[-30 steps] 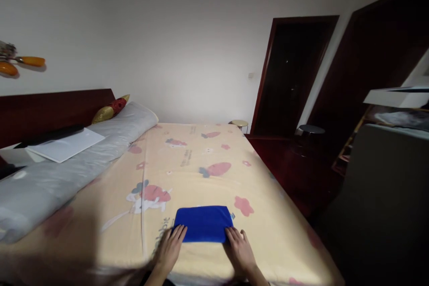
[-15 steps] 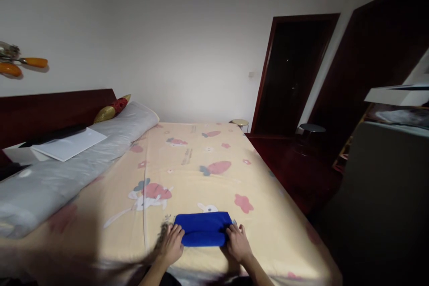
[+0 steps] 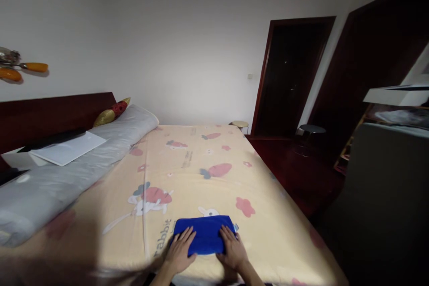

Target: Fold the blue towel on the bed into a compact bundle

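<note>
A folded blue cloth lies flat on the bed sheet near its front edge, with a small pale tag at its right side. My left hand rests flat on the cloth's left end, fingers stretched out over it. On the right end lies my right hand, its fingers also extended and pressing the fabric. Neither hand grips the cloth. Beneath is the cream bed sheet, printed with rabbits, carrots and flowers.
A grey rolled bedding bundle runs along the headboard, carrying a white flat sheet. A red and gold cushion sits behind it. Two stools and a dark cabinet stand beyond the bed's right side.
Both hands have gone from holding the cloth's side edges with curled fingers to lying flat on top of it. The cloth appears slightly lower in view and lies flatter.
</note>
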Demonstrator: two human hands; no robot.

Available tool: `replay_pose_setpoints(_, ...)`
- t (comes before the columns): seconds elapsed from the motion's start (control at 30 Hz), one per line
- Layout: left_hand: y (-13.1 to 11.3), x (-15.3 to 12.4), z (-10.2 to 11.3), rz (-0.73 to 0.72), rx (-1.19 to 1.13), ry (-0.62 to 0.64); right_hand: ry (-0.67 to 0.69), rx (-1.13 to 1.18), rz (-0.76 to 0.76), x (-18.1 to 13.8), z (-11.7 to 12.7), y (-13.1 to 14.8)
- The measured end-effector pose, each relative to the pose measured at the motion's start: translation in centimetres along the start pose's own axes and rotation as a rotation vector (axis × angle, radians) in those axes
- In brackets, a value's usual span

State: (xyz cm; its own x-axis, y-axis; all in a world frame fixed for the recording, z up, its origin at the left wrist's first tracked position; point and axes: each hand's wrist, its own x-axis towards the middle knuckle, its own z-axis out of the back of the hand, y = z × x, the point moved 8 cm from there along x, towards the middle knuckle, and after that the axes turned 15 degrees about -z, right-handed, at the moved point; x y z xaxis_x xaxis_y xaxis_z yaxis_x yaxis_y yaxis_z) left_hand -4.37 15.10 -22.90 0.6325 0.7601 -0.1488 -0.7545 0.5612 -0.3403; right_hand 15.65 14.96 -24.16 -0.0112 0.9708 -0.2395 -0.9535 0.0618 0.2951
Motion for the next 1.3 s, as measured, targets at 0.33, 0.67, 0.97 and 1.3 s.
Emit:
replay_pose_setpoints(0.33, 2.6, -3.5, -0.6, -0.064, 0.238, -0.014, -0.225, -0.036, 0.108, -2.9, 1.3, -1.5)
replay_pose_setpoints(0.67, 0.3, 1.5, 2.2, 0.116, 0.226, -0.18, -0.335, -0.063, -0.107, 1.5, 3.8, 1.3)
replay_pose_setpoints(0.97, -0.8, 3.0, -2.1, 0.038, 0.148, -0.078, -0.484, -0.098, 0.139, 0.6, -1.2, 0.4)
replay_pose_setpoints(1.3, 1.6, 2.7, 1.4, 0.027, 0.175, -0.055, -0.354, -0.019, -0.002, 1.8, 3.3, 1.5)
